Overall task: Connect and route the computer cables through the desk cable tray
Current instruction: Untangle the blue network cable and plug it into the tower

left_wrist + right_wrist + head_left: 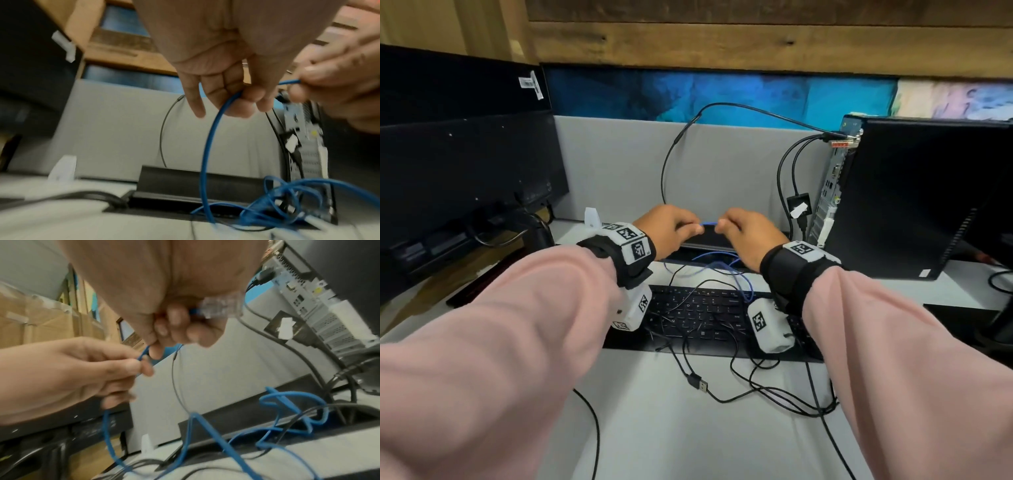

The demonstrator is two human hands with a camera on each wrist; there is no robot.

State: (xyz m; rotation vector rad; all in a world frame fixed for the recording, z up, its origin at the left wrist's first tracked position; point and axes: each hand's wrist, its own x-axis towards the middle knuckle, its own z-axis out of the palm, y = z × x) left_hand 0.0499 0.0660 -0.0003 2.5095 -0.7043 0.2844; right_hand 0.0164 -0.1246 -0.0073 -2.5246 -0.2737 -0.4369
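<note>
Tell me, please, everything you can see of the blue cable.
The blue cable is thin, round and looks rubber-sheathed. A short stretch runs taut between the left hand and the right hand, each pinching it. A clear plastic plug at its end juts from the right hand's fingers. From the left hand it hangs in a long curve to a loose tangle at the open black tray, behind the keyboard.
</note>
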